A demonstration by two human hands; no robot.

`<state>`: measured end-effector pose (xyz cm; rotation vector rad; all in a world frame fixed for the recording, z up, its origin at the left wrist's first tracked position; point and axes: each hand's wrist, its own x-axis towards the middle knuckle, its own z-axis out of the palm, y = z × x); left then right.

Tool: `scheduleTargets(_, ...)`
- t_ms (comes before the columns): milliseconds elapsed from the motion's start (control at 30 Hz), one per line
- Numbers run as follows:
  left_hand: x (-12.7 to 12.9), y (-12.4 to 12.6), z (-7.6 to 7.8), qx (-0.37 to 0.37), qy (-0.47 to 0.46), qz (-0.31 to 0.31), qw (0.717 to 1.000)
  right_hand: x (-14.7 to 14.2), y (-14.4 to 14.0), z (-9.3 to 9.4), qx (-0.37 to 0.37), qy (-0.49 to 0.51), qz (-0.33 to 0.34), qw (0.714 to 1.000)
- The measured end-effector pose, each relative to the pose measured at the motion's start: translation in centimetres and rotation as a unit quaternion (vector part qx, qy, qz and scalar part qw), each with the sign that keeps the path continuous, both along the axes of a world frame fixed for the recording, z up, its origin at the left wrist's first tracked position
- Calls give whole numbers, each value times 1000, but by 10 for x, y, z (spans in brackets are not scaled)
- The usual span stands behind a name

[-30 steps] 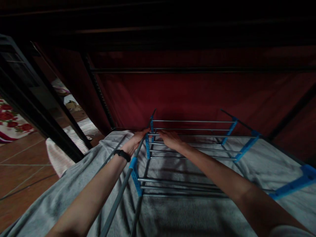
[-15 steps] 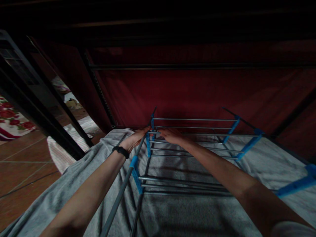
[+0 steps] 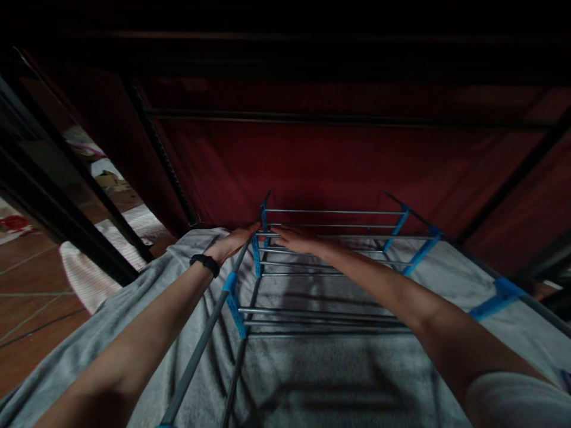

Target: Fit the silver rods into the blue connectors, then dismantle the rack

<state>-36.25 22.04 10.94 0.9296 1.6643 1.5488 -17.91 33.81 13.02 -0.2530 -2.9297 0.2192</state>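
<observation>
Grey towel [image 3: 312,380], blue-jointed grey rack [image 3: 330,238], dark red curtain [image 3: 339,160].

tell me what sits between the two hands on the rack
In the head view, a blue plastic bracket and the grey side rail of the drying rack lie between the left hand and the right hand.

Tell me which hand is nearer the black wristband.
Left. The black wristband sits on that arm's wrist, just behind the left hand. The right hand rests on the rack's rails, farther right.
</observation>
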Motion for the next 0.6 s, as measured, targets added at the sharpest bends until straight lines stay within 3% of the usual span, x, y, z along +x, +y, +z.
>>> scheduleTargets(133,1,-8,19,-27,152,-29,988,56,10,22,57,40,17,997)
scheduleTargets(300,11,-7,43,-133,364,-4,922,176,62,55,95,70,-118,986)
scheduleTargets(400,14,-9,52,-196,488,36,850,252,104,60,86,98,-215,968)
scheduleTargets(467,18,-10,59,-224,599,67,766,297,129,56,74,100,-281,951)
scheduleTargets(533,29,-10,68,-200,684,75,697,333,147,46,39,92,-350,932)
scheduleTargets(600,53,-6,73,-136,723,35,676,359,158,34,-22,84,-405,910)
